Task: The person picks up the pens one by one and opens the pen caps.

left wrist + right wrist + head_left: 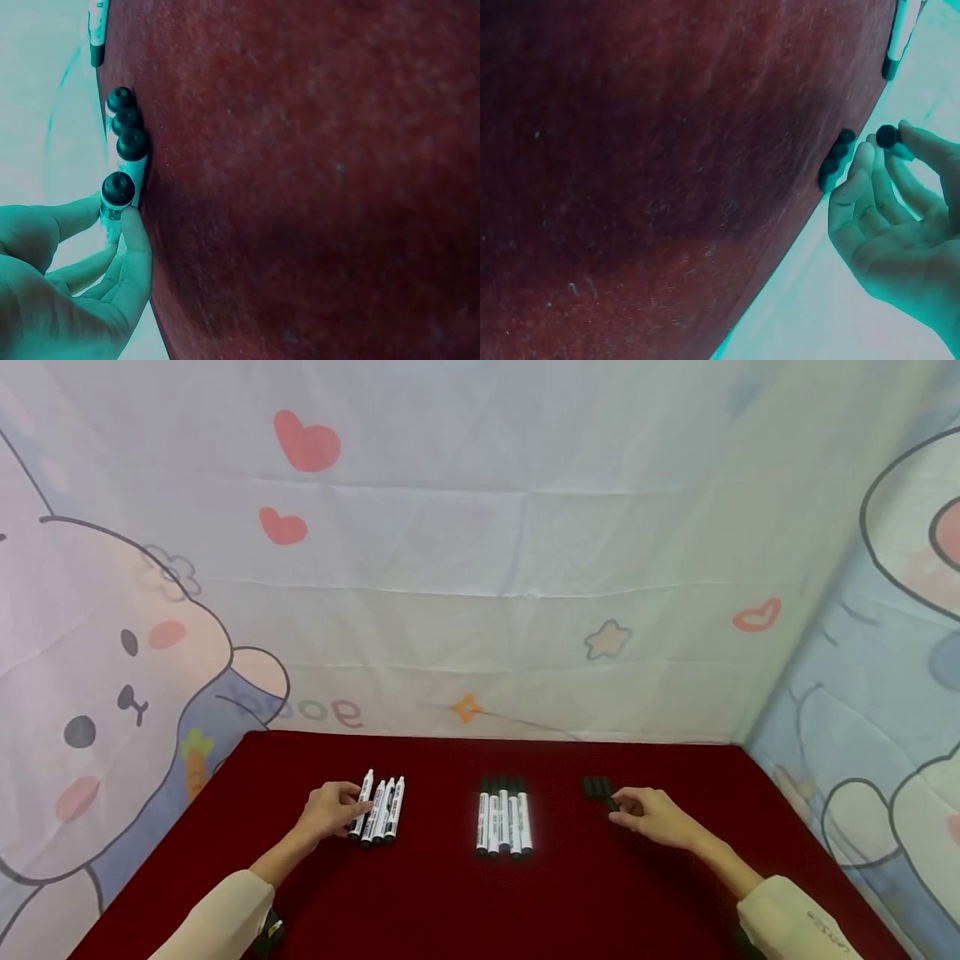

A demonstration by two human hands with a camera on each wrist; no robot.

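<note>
We pinch marker [365,789] in left grip [330,812], tip just past twelve o'clock; right grip [657,818] pinches cap [886,136], at marker's three.

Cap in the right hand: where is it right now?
In the head view, the black cap is right of centre, pinched by the right hand, just by the right end of the row of caps on the red table.

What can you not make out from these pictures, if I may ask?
Lettering on the middle markers: too small, head view.
Far end of the held marker: hidden by the left hand, left wrist view.
Top of the uppermost marker: cut off by the top edge, right wrist view.
Dark object: partly hidden by the left sleeve, head view.
</note>
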